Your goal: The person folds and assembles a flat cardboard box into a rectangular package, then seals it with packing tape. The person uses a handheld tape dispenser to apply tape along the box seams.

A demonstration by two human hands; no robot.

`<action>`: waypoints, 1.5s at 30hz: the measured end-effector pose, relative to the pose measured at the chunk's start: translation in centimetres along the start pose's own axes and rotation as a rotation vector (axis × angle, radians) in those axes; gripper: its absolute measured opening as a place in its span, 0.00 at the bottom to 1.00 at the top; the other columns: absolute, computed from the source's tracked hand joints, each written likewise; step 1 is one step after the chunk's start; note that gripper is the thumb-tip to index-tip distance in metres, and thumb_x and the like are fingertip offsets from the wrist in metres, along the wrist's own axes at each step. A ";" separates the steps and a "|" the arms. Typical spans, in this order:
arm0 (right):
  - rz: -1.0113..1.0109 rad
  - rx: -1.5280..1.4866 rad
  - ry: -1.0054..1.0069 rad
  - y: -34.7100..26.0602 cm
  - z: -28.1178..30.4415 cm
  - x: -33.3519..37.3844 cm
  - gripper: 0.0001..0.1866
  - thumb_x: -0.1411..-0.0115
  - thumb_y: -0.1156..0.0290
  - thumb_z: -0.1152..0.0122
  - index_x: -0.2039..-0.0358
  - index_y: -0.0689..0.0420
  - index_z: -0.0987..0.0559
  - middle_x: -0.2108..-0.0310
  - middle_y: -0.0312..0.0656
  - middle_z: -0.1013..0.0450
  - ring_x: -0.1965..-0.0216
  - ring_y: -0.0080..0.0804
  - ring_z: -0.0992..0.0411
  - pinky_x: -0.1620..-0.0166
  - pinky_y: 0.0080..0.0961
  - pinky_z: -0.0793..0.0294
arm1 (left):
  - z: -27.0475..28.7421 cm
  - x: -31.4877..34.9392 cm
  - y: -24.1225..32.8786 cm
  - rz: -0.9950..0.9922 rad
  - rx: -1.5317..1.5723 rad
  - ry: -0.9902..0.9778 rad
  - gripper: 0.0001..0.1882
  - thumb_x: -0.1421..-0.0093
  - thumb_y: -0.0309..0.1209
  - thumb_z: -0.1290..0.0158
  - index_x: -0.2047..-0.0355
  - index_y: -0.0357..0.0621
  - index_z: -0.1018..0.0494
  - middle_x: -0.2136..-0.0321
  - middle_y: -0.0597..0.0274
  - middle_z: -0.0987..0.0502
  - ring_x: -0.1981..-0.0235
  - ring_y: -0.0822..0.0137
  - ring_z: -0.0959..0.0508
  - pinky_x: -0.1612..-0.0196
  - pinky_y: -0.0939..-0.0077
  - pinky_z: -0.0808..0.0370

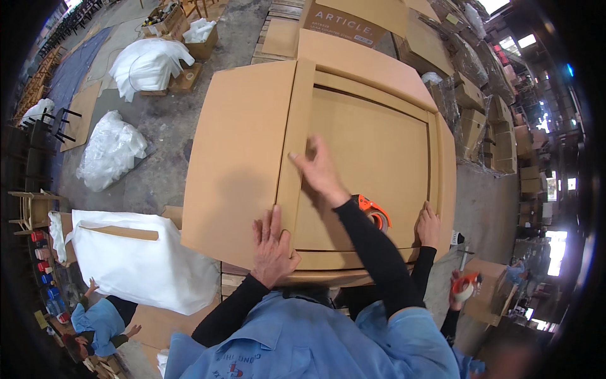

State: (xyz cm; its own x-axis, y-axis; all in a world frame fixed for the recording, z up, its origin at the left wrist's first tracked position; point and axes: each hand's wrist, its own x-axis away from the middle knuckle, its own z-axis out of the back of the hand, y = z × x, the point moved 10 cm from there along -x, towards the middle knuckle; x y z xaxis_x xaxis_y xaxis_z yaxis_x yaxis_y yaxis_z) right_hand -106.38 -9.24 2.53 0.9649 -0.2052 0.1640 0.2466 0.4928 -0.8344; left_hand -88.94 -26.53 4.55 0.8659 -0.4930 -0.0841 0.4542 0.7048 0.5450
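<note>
Ahead of our right fingers (302, 158) the box (372, 151) top lies bare and flat, open to pass across to its far flap (363, 63). Left of our left fingers (266, 224) the side flap (237, 158) is bare too. Just right of our right forearm a tape gun (374, 211) lies on the box, and beyond it another person's hand (429, 227) rests on the near edge, blocking that corner.

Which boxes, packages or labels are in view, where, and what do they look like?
Large cardboard box: centre, brown, flaps open, left hand and right hand on it.
Printed carton: top centre, brown, pale lettering.
Stacked cartons: right, brown, some film-wrapped.
White plastic bags: left floor, crumpled.
White wrapped bundle: lower left.
</note>
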 end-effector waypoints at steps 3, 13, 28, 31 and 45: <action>0.325 0.153 0.373 -7.5 7.7 -2.2 0.45 0.32 0.52 0.39 0.26 0.67 0.45 0.27 0.66 0.46 0.25 0.62 0.50 0.25 0.49 0.52 | 0.7 0.1 -0.6 0.065 0.022 0.012 0.19 0.53 0.35 0.40 0.63 0.34 0.25 0.25 0.31 0.51 0.24 0.34 0.52 0.27 0.27 0.54; 0.464 0.334 0.225 -10.1 0.0 -11.0 0.46 0.28 0.44 0.49 0.24 0.65 0.48 0.26 0.73 0.55 0.24 0.71 0.58 0.26 0.65 0.60 | 0.4 0.2 -0.3 0.104 -0.056 -0.102 0.21 0.53 0.33 0.38 0.63 0.30 0.28 0.25 0.26 0.57 0.24 0.29 0.55 0.27 0.26 0.55; 0.591 0.149 0.531 -16.4 8.2 -16.0 0.48 0.30 0.38 0.51 0.25 0.65 0.46 0.26 0.72 0.54 0.26 0.72 0.54 0.28 0.68 0.55 | 1.1 0.2 -1.5 0.177 0.007 -0.127 0.34 0.52 0.38 0.37 0.50 0.25 0.34 0.26 0.21 0.58 0.24 0.27 0.57 0.27 0.28 0.56; 0.450 0.161 0.676 -11.1 9.4 -15.8 0.47 0.31 0.44 0.45 0.25 0.65 0.48 0.27 0.72 0.51 0.26 0.69 0.51 0.28 0.61 0.49 | 0.7 0.5 -1.0 0.160 0.037 -0.139 0.41 0.53 0.38 0.37 0.43 0.25 0.37 0.26 0.22 0.58 0.24 0.28 0.58 0.27 0.28 0.57; -0.015 -0.151 0.132 -4.2 -0.6 -14.3 0.52 0.42 0.62 0.35 0.24 0.62 0.52 0.45 0.69 0.27 0.42 0.64 0.28 0.39 0.50 0.29 | 1.1 0.9 -2.1 0.134 -0.004 -0.052 0.43 0.58 0.36 0.34 0.44 0.29 0.40 0.26 0.25 0.58 0.23 0.29 0.60 0.28 0.25 0.59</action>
State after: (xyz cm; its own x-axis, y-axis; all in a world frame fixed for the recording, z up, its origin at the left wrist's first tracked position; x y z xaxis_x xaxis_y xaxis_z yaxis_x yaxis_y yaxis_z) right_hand -121.29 -8.83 3.36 0.9385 -0.3258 0.1146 0.2347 0.3583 -0.9036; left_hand -89.34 -29.06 4.25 0.9069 -0.4202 0.0319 0.3367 0.7680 0.5447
